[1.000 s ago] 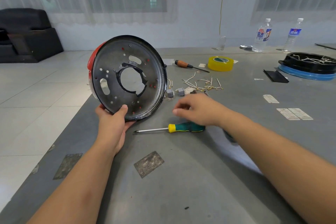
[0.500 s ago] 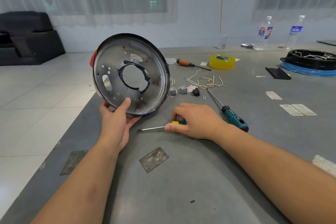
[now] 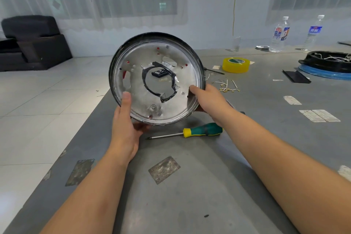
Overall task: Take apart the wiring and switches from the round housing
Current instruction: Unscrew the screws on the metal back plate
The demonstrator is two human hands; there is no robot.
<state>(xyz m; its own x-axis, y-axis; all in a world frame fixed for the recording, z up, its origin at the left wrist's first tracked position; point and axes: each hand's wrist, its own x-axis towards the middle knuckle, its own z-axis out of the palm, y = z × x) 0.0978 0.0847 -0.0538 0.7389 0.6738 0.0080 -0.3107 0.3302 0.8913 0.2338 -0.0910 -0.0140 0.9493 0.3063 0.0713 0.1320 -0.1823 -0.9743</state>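
Observation:
The round metal housing [image 3: 136,99] is held up off the grey table [image 3: 190,186], its silver face with a ragged central hole turned toward me. My left hand [image 3: 127,127] grips its lower left rim, thumb on the face. My right hand [image 3: 207,99] grips the right rim. Through the hole a small black part [image 3: 159,73] shows behind. Loose cut wires [image 3: 227,85] lie on the table to the right of the housing. A green and yellow screwdriver [image 3: 201,131] lies on the table just below the housing.
A yellow tape roll [image 3: 235,65] and a second round black housing on a blue ring [image 3: 326,64] stand at the back right, with a black plate [image 3: 296,76] beside it. Two water bottles [image 3: 280,34] stand further back. The table's left edge drops to a tiled floor [image 3: 38,110].
My right hand has left the green screwdriver on the table and taken the housing's right rim. The housing has been raised and turned more squarely toward me.

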